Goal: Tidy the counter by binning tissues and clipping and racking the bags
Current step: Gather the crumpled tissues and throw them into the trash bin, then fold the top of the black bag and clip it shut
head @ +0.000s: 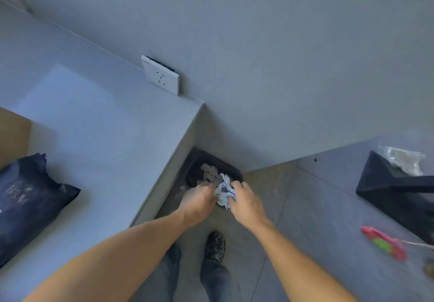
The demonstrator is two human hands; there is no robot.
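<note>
A crumpled wad of white tissues [224,190] is pinched between my left hand [199,198] and my right hand [245,198], both closed on it. The wad hangs just above the near rim of a black bin [195,160] on the floor beside the counter's end. Other crumpled paper [209,171] lies inside the bin. A dark blue bag [25,198] with a torn-open top lies on the grey counter [105,137] at the left. Pink and green clips [385,243] lie on the surface at the right.
A black rack [394,186] stands at the right with a clear plastic bag [404,158] on it. A white wall socket [162,76] sits above the counter's back edge. A brown board [11,135] lies at far left. My shoe [215,246] is on the tiled floor below.
</note>
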